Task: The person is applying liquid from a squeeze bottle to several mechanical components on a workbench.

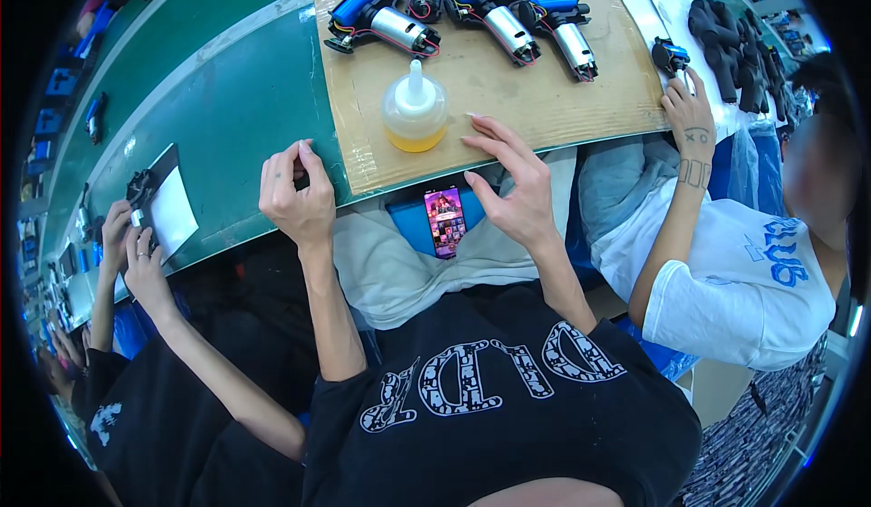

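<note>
My left hand [299,194] is at the table's near edge, left of the cardboard sheet [363,158]. Its fingers curl together in a pinch, and nothing shows between them. Over the cardboard's near edge is my right hand [517,185], fingers apart and holding nothing. A squeeze bottle [415,112] with a white nozzle and yellow liquid stands upright on the cardboard, between and beyond my hands. Below the table edge, a phone [445,223] with a lit, colourful screen lies on my lap, touched by neither hand.
Several motor assemblies [490,17] with silver motors, blue cylinders and wires lie at the cardboard's far side. At right, a co-worker's hand [687,103] touches a similar part near a pile of black parts [726,53]. Another co-worker's hands [136,244] hold a part at left.
</note>
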Tool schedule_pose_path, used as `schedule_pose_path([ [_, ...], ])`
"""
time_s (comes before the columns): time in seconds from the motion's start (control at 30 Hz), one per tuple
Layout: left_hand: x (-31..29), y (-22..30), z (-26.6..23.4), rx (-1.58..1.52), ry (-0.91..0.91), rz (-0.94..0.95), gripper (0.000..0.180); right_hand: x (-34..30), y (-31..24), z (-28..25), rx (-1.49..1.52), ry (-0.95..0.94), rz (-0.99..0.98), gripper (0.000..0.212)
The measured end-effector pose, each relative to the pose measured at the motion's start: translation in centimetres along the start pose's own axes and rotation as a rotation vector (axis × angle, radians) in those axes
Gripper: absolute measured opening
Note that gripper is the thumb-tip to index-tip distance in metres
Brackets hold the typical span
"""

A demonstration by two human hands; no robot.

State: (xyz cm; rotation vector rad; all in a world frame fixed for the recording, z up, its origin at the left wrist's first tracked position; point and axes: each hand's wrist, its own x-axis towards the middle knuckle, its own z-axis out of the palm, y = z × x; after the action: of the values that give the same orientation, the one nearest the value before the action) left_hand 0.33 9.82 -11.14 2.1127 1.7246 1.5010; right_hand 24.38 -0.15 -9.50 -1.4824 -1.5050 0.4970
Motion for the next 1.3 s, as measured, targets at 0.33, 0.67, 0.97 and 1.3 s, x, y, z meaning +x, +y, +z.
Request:
schedule_pose_path([
  [0.33, -0.3, -0.7, 0.2, 0.008, 0.07, 0.024, 0.008, -0.1, -0.1, 0.0, -0.014, -0.006, -0.017, 0.042],
  [0.67, -0.6, -1.0, 0.6, 0.022, 0.13, 0.032, 0.008, -0.3, 0.3, 0.0, -0.019, -0.016, -0.059, 0.041],
  [0.97, -0.1, -0.3, 0.3, 0.014, 0.072, 0.065, 0.004, -0.1, 0.4, 0.1, 0.003, 0.021, -0.03, 0.036],
  [1.3, -0.2, -0.4, 0.4, -0.054, 0.117, 0.122, 0.006, 0.2, 0.8, 0.5, 0.018, 0.072, -0.062, 0.028],
])
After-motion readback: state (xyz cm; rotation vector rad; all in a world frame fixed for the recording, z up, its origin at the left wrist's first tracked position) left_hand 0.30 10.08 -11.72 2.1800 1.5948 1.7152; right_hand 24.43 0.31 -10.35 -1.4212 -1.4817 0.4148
